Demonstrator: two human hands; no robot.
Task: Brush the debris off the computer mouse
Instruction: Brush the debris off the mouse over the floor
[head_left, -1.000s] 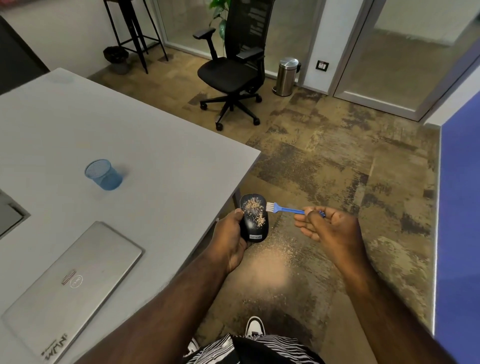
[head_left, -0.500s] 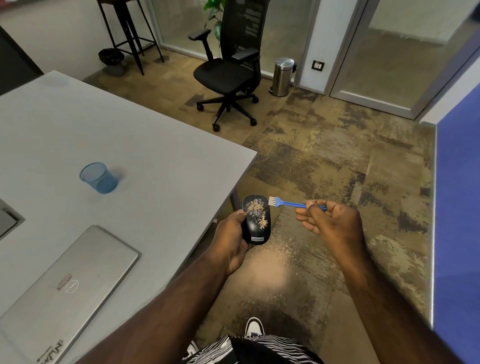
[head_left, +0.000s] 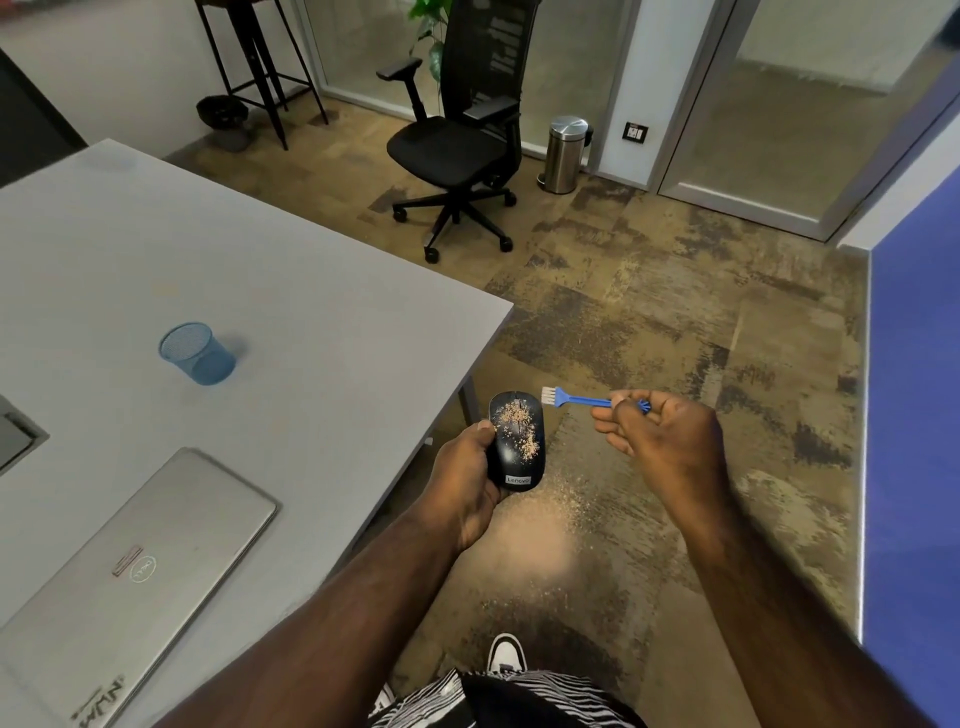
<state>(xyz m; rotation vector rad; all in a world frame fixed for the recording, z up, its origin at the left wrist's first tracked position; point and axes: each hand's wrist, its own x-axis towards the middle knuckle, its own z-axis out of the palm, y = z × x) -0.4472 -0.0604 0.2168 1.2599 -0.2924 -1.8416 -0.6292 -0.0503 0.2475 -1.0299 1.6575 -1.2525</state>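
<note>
A black computer mouse (head_left: 511, 457) with tan crumbs of debris (head_left: 517, 423) scattered over its top is held over the floor, just off the table's corner, by my left hand (head_left: 467, 483). My right hand (head_left: 660, 431) pinches the handle of a small blue brush (head_left: 576, 399). The brush's white bristles hang just above and to the right of the mouse's front end, apart from it. Fine debris lies sprinkled on the carpet below the mouse.
A grey table (head_left: 270, 291) at left carries a blue mesh cup (head_left: 196, 353) and a closed silver laptop (head_left: 119, 577). Further back stand a black office chair (head_left: 457, 140), a steel bin (head_left: 565, 153) and a stool. A blue partition (head_left: 914, 441) borders the right.
The brush has lifted up and slightly right, off the mouse's side to above its front corner. The mouse stays in my left hand with debris on top.
</note>
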